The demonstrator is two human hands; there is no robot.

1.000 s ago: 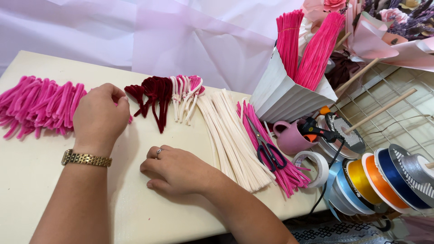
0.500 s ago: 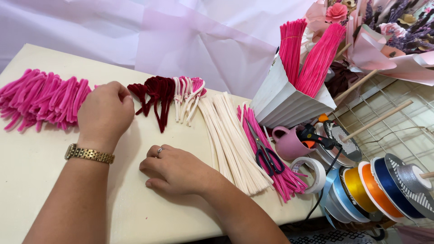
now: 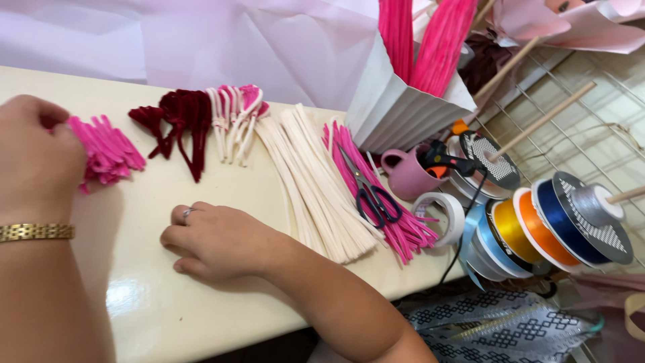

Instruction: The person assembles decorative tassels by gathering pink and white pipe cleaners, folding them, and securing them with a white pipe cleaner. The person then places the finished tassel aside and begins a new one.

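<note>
My left hand (image 3: pixel 33 161), with a gold watch band on the wrist, is closed around a bunch of bright pink pipe cleaners (image 3: pixel 107 151) at the left of the cream table (image 3: pixel 148 309). The bunch's ends stick out to the right of my fingers. My right hand (image 3: pixel 222 242), with a ring on one finger, rests palm down on the table in the middle and holds nothing. Beyond it lie dark red pipe cleaners (image 3: pixel 178 121), pink-and-white ones (image 3: pixel 235 114) and a long cream bundle (image 3: pixel 316 181).
Black-handled scissors (image 3: pixel 369 195) lie on more pink pipe cleaners (image 3: pixel 396 228). A white pleated holder (image 3: pixel 396 107) stands behind with tall pink stems. A pink mug (image 3: pixel 406 176), a tape roll (image 3: pixel 443 215) and ribbon spools (image 3: pixel 537 228) crowd the right edge.
My left hand has closed on the pink bunch and drawn it up off the pile. My right hand has stayed in place. The view has swung to the right.
</note>
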